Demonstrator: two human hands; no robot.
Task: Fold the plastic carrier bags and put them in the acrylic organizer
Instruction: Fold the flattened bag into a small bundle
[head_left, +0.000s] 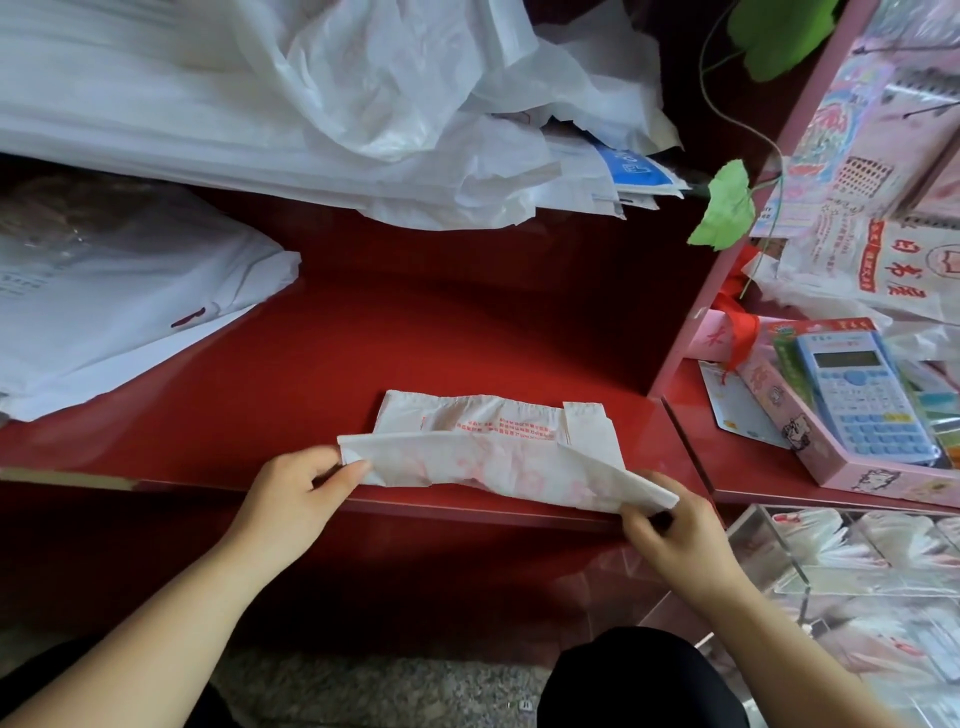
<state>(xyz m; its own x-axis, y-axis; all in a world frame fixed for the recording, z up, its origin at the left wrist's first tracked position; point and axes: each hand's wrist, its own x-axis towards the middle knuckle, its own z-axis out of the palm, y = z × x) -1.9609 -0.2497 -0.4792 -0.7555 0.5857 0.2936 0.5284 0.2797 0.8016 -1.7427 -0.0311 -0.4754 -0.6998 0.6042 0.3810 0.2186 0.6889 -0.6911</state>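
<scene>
A white plastic carrier bag (493, 447) with red print lies partly folded at the front edge of the red counter (415, 322). Its near flap is lifted off the surface. My left hand (306, 488) pinches the flap's left corner between thumb and fingers. My right hand (670, 530) pinches the right corner, which hangs just past the counter's edge. The clear acrylic organizer (789, 566) stands at the lower right, below the counter, with folded bags showing in its compartments.
A heap of loose white bags (363, 104) fills the back of the counter, and a flat stack of white bags (104, 312) lies at the left. To the right, a pink shelf (727, 270) holds a blue calculator (857, 395), boxes and printed packets. Green leaves (724, 208) hang nearby.
</scene>
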